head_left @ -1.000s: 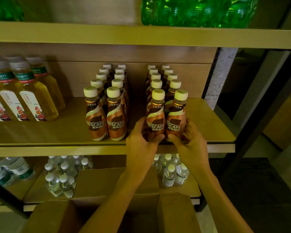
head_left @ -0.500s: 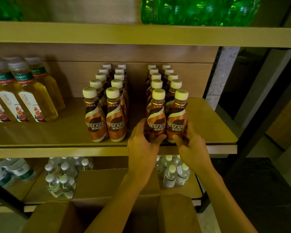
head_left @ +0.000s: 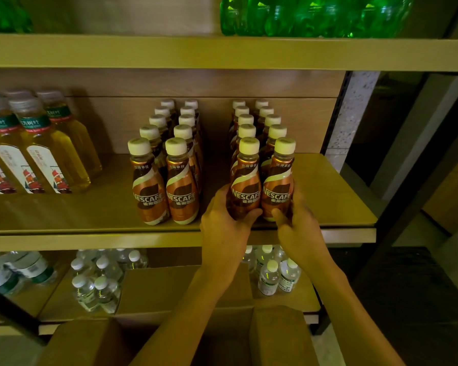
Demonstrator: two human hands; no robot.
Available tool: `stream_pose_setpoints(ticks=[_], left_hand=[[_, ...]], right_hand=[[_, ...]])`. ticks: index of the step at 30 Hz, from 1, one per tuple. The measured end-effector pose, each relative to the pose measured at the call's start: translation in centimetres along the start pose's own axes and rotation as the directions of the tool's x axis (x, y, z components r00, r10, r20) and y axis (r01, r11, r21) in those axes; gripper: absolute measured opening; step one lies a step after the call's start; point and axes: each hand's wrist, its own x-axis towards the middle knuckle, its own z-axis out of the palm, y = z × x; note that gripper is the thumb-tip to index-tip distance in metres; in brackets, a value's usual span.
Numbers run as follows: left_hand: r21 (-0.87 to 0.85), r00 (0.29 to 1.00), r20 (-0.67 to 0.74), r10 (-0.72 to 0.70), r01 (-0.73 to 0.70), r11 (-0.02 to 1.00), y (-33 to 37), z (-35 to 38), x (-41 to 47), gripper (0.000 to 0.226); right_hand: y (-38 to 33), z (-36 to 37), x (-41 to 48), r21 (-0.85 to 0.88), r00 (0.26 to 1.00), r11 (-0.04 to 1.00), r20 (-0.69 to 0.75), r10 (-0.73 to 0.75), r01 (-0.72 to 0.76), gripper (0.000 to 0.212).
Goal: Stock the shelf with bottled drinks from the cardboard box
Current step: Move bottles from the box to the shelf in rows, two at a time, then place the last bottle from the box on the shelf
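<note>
My left hand [head_left: 224,228] wraps the lower body of the front-left Nescafé bottle [head_left: 245,180], thumb curled across its front. My right hand [head_left: 299,233] grasps the front-right Nescafé bottle [head_left: 278,180] the same way, fingers round its far side. The two bottles stand upright, side by side and touching, near the front edge of the middle shelf [head_left: 90,215], towards its right end. My hands cover most of their bases, so I cannot tell whether they sit fully on the board. Each bottle has a cream screw cap, a short clear neck showing brown drink, and a copper-brown sleeve. The sleeve carries a cream swirl, a dark patch, white NESCAFÉ lettering and Chinese characters on the shoulder and below the name. Directly behind them, the right-hand double row [head_left: 259,122] of the same bottles runs back to the wooden rear panel, showing mostly caps. A left-hand double row [head_left: 181,186] of identical bottles stands apart from it, with a bare strip of shelf between. Further left on the same shelf are amber tea bottles [head_left: 45,154] with green neck bands and white labels bearing a red ship. Green plastic bottles [head_left: 315,14] fill the top shelf [head_left: 117,50]. Small clear water bottles [head_left: 269,276] stand on the lower shelf [head_left: 283,302]. The cardboard box [head_left: 275,336] sits below my forearms with its flaps open, its inside too dark to read.
</note>
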Motion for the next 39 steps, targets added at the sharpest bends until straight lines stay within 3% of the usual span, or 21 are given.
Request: stream_pose_setpoints(ticks=[4,11,17,21,24,27,30,32,39], left_hand=[[-0.002,1.0,0.014,-0.005,0.005,1.0,0.1,-0.1,0.0,0.073],[0.041,0.999,0.038,0.001,-0.003,0.999,-0.3,-0.2,0.2,0.075],[0.151,0.995,0.085,0.049,-0.062,0.987,0.7,-1.8,-1.3,0.071],[0.309,0.989,0.132,0.066,-0.104,0.945,0.2,-4.4,-3.9,0.062],[0.397,0.981,0.192,0.032,-0.107,0.911,-0.9,-6.4,-6.7,0.059],[0.446,0.971,0.241,0.006,-0.116,0.888,-2.8,-8.4,-9.8,0.058],[0.502,0.937,0.336,-0.094,-0.094,0.86,-5.2,-10.3,-12.7,0.061],[0.543,0.912,0.368,-0.181,-0.053,0.838,-6.9,-11.4,-14.6,0.063],[0.69,0.844,0.345,-0.41,0.068,0.72,-12.5,-14.9,-20.7,0.057]], right_hand=[[-0.1,0.2,0.1,-0.055,0.999,0.998,0.017,0.036,-0.036,0.087],[-0.2,-0.4,0.1,-0.095,0.997,0.993,0.03,0.067,-0.064,0.084],[-0.1,-1.3,-2.3,-0.285,0.993,0.955,-0.065,-0.103,0.08,0.047],[0.3,-1.5,-5.3,-0.41,0.973,0.897,-0.078,-0.217,0.167,0.043],[1.0,-0.5,-7.8,-0.46,0.98,0.875,-0.046,-0.192,0.15,0.047],[1.6,1.6,-10.6,-0.42,0.99,0.897,0.024,-0.139,0.136,0.048],[2.9,4.1,-13.0,-0.477,0.982,0.858,0.106,-0.16,0.191,0.048],[3.3,5.6,-14.5,-0.515,0.977,0.837,0.187,-0.099,0.184,0.052],[5.8,11.6,-18.3,-0.534,0.9,0.819,0.433,0.051,0.211,0.059]])
